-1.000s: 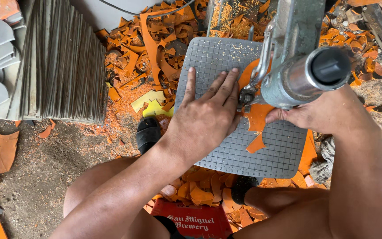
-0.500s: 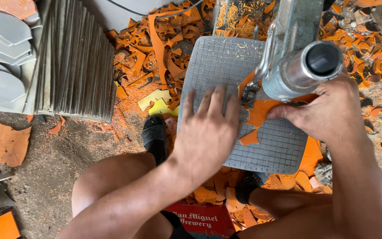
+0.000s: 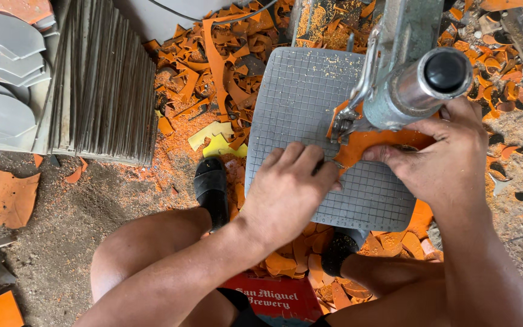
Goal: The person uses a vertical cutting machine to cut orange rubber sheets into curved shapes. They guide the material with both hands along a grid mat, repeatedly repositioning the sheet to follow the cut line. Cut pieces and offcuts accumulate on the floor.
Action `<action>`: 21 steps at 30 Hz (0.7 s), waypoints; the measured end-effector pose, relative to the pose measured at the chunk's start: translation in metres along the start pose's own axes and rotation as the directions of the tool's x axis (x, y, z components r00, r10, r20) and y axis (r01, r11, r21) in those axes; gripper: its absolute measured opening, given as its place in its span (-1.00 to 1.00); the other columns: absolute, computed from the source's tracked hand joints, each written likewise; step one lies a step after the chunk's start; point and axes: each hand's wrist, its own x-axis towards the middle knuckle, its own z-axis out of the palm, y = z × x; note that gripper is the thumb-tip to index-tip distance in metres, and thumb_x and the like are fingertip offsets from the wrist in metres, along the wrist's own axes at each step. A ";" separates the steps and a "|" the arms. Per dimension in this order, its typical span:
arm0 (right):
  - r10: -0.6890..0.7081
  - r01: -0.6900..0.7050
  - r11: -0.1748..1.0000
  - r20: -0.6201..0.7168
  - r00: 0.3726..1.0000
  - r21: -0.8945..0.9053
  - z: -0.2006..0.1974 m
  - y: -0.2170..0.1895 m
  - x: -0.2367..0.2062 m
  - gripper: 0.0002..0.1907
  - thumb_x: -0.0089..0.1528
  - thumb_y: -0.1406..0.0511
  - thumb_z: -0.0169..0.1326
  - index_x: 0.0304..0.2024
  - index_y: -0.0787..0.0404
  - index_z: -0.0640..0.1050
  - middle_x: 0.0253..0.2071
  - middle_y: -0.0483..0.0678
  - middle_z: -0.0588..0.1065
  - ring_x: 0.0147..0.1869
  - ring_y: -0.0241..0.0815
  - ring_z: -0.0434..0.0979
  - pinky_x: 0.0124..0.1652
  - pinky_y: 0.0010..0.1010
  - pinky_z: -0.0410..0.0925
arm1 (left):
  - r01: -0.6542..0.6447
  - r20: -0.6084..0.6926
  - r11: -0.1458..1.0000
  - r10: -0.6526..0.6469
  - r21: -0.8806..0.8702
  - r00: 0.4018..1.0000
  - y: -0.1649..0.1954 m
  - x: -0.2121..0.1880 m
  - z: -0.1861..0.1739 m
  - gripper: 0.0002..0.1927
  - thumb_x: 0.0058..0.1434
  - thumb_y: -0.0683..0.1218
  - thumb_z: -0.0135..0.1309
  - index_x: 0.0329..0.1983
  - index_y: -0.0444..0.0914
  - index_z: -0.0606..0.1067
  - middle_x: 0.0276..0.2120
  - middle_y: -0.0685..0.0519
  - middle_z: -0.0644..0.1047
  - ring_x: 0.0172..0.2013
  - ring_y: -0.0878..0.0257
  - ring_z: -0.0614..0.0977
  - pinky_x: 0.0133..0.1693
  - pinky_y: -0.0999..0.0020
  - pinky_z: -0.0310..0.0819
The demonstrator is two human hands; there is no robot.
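Both the left hand [image 3: 292,188] and right hand [image 3: 449,157] press flat, fingers spread, on the orange sheet [image 3: 373,142] between them.

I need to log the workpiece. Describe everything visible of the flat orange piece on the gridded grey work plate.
The flat orange piece is thin and sheet-like, with an irregular cut outline; its material cannot be told. It lies flat on the gridded grey work plate, partly hidden beneath the grey metal machine head. The right hand presses its right part down; the left hand rests fingertips at its left edge. Similar orange offcuts litter the ground around.
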 end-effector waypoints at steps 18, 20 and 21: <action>0.090 -0.064 0.939 0.063 0.994 -0.338 0.018 -0.012 -0.039 0.00 0.13 -0.26 0.22 0.23 0.42 0.37 0.01 0.34 0.22 0.15 0.23 0.15 0.16 0.16 0.09 | -0.113 0.131 0.987 0.128 -0.112 0.983 -0.042 0.012 -0.017 -0.68 0.10 0.01 0.27 -0.20 -0.29 0.53 -0.24 0.02 0.50 -0.13 0.08 0.58 -0.05 0.17 0.54; 0.066 -0.044 0.951 0.061 0.996 -0.307 0.018 -0.015 -0.047 -0.14 0.24 -0.24 0.21 0.22 0.32 0.45 0.06 0.28 0.22 0.21 0.18 0.15 0.23 0.07 0.09 | -0.112 0.149 0.986 0.130 -0.126 0.980 -0.039 0.012 -0.018 -0.66 0.10 0.01 0.27 -0.20 -0.31 0.52 -0.24 0.00 0.51 -0.13 0.07 0.58 -0.05 0.17 0.54; 0.051 -0.032 0.956 0.054 0.997 -0.293 0.017 -0.016 -0.049 -0.21 0.30 -0.23 0.20 0.22 0.27 0.50 0.08 0.25 0.23 0.24 0.15 0.14 0.27 0.02 0.08 | -0.105 0.154 0.985 0.126 -0.135 0.980 -0.039 0.012 -0.019 -0.67 0.10 0.00 0.27 -0.20 -0.31 0.51 -0.25 -0.01 0.50 -0.13 0.06 0.58 -0.05 0.17 0.54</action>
